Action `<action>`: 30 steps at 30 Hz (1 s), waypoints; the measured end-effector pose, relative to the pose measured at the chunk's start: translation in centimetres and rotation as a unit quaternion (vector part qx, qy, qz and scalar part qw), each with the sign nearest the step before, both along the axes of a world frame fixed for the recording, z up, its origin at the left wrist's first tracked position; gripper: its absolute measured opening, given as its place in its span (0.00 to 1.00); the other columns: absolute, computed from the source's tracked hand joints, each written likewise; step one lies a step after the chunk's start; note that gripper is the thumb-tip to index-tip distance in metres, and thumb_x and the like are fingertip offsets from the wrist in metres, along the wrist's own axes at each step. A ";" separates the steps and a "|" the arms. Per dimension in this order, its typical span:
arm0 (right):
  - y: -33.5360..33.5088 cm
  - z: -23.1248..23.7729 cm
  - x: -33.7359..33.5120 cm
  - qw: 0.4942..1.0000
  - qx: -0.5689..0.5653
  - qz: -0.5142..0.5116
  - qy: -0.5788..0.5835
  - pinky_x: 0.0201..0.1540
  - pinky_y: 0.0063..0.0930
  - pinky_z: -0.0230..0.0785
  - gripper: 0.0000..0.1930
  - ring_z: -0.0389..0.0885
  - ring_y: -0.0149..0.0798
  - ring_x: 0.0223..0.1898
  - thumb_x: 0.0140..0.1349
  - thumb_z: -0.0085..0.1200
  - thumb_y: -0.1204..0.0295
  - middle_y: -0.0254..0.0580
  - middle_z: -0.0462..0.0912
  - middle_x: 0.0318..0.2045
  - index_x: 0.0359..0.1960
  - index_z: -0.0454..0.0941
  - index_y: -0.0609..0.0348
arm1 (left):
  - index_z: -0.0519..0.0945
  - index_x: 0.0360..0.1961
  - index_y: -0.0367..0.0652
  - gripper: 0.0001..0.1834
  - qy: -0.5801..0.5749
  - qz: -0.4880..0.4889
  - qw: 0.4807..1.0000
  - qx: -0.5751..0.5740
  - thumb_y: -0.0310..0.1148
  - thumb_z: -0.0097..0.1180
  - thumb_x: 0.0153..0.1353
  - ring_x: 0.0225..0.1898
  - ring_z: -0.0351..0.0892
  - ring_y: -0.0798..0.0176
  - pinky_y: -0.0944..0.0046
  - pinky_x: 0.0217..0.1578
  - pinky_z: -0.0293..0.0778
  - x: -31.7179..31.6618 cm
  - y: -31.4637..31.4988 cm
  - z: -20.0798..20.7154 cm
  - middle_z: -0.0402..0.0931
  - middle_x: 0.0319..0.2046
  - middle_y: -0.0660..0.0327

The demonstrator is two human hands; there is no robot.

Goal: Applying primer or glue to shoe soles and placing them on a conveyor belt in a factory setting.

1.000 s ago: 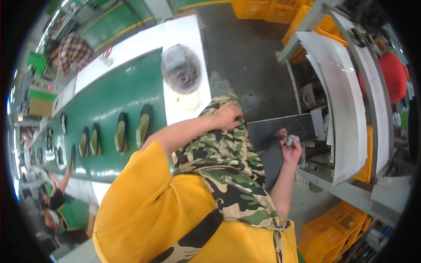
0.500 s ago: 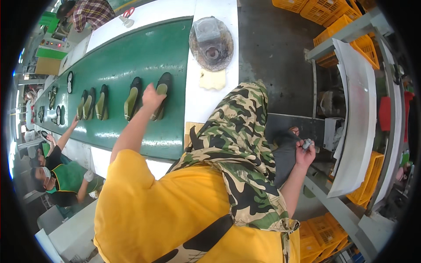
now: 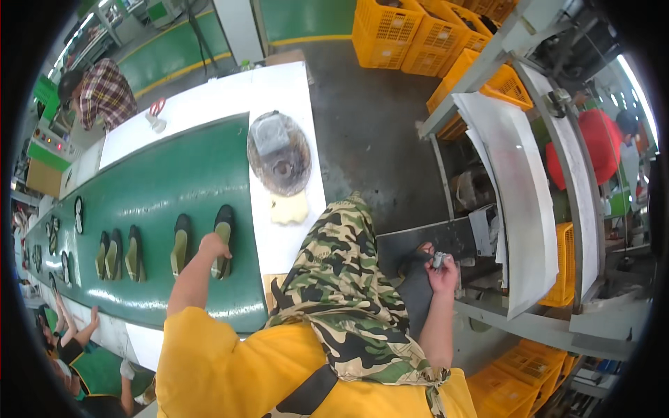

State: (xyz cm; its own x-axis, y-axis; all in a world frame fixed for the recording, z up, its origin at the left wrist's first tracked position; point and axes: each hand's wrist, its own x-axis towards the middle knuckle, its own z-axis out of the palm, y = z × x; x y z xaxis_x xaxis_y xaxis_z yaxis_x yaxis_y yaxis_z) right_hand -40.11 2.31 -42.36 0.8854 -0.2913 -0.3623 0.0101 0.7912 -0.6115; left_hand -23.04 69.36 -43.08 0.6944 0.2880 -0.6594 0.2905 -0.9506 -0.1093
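A dark slip-on shoe (image 3: 224,226) with a light green insole lies on the green conveyor belt (image 3: 188,150), toe pointing away from me. My left hand (image 3: 213,245) is on its heel end, thumb at the inner edge and the other fingers mostly hidden. Just left of that hand rests a similar shoe (image 3: 181,240). My right hand (image 3: 442,276), held out to my right, has its fingers closed round a small crumpled grey cloth (image 3: 439,260).
On the white ledge stand a stained round plate (image 3: 296,174) bearing a clear block and a yellow sponge pad (image 3: 289,208). More shoes (image 3: 133,254) lie farther left. Co-workers (image 3: 104,94) are beside the belt. A metal rack (image 3: 512,209) and yellow crates (image 3: 387,31) stand right.
The view has turned, so the belt and shoes appear lower and farther left. My left hand remains at the same shoe, and my right still holds the grey cloth.
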 end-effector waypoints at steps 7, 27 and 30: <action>0.3 -0.2 -0.3 0.999 0.004 0.002 -0.033 0.34 0.42 0.72 0.04 0.78 0.42 0.34 0.54 0.55 0.71 0.40 0.79 0.39 0.30 0.72 0.51 | 0.83 0.42 0.35 0.35 -0.010 0.059 0.998 -0.010 0.44 0.78 0.32 0.45 0.83 0.53 0.58 0.47 0.77 0.4 -0.1 0.5 0.82 0.43 0.52; 1.7 3.9 2.8 0.985 -0.147 -0.061 0.068 0.24 0.35 0.71 0.01 0.78 0.36 0.27 0.59 0.51 0.72 0.37 0.79 0.28 0.30 0.73 0.53 | 0.73 0.55 0.39 0.31 -0.103 0.160 0.457 -0.869 0.28 0.66 0.46 0.50 0.76 0.56 0.57 0.55 0.69 4.4 -23.3 15.8 0.77 0.47 0.59; 4.3 11.3 4.3 0.978 -0.197 -0.065 0.013 0.23 0.32 0.69 0.02 0.77 0.33 0.26 0.58 0.52 0.74 0.37 0.78 0.28 0.31 0.72 0.55 | 0.75 0.50 0.40 0.30 -0.145 0.080 0.476 -0.864 0.22 0.67 0.42 0.48 0.76 0.61 0.62 0.52 0.70 3.5 -28.4 17.0 0.77 0.44 0.62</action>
State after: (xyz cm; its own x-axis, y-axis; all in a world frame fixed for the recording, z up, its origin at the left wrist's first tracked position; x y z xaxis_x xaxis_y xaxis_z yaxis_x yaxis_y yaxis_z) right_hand -35.79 6.62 -31.05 0.8231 -0.5232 -0.2207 0.0757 0.4862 -0.8706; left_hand -19.57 40.97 -26.05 0.8881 -0.4465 0.1092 0.1392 0.4875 0.8619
